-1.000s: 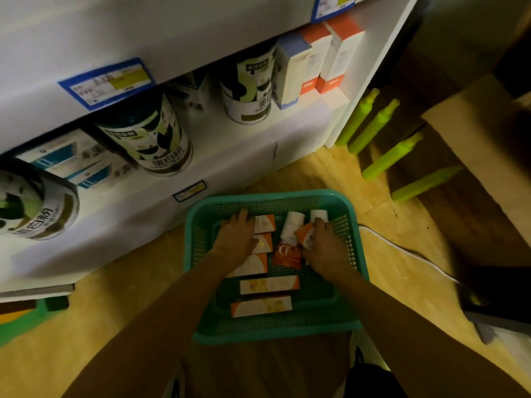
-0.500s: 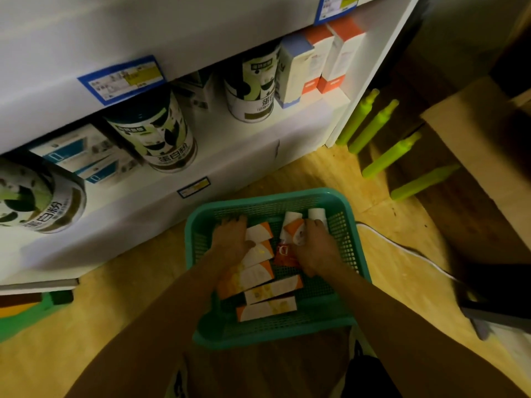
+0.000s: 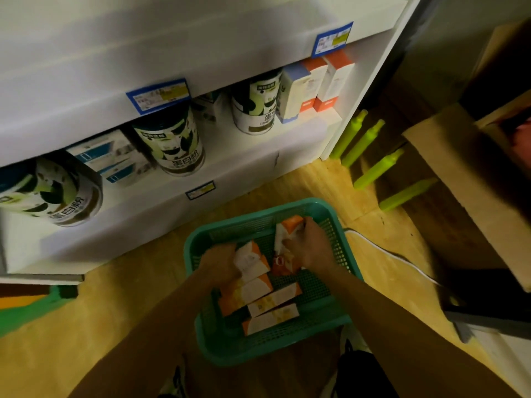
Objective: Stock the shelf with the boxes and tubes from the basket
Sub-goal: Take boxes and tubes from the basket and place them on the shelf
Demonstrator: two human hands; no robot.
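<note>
The white shelf [image 3: 258, 156] stands just beyond the teal basket [image 3: 258, 354], so each reach is short (probably deliberate). Tall tins [image 3: 172, 142] fill much of its lower level, leaving gaps between. In the basket, the left hand [image 3: 219, 264] clamps an orange-and-white box [image 3: 250, 261]; the right hand [image 3: 309, 248] closes on tubes [image 3: 288, 231]. More boxes [image 3: 273, 311] lie nearer the person.
</note>
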